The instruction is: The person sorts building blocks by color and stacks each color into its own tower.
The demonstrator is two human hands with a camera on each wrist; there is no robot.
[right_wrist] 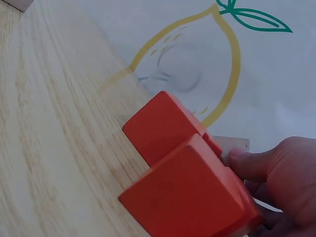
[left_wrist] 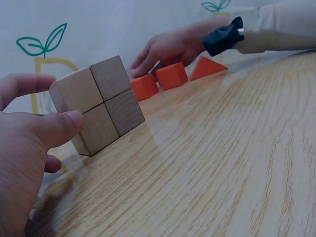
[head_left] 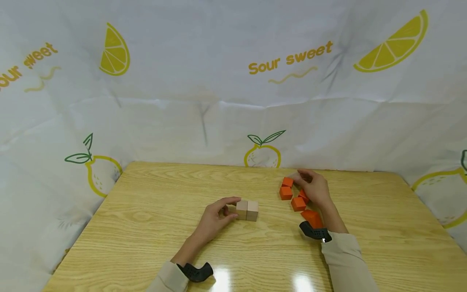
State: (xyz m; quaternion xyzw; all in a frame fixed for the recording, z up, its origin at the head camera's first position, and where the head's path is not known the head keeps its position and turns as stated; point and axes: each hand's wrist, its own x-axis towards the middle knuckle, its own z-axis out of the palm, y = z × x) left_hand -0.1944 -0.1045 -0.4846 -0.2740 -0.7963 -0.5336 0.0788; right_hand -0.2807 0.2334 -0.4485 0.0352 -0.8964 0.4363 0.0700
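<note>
Pale wooden cubes (left_wrist: 79, 91) form a block two high and two wide on the table. My left hand (head_left: 215, 219) is at its left column, index finger at the back of the upper cube and thumb at the front. Over on the right, my right hand (head_left: 315, 188) pinches a pale wooden block (right_wrist: 232, 143) behind the red blocks. Red-orange blocks partly hide that block in the right wrist view. Two red cubes (head_left: 286, 193) lie left of the right hand, and another red cube (head_left: 298, 204) sits in front of it.
A red triangular block (head_left: 311, 219) lies beside the right wrist, and another red piece (head_left: 303, 196) is partly under the right hand. The wood-grain table (head_left: 146, 227) ends at a white cloth (head_left: 175, 134) printed with lemons.
</note>
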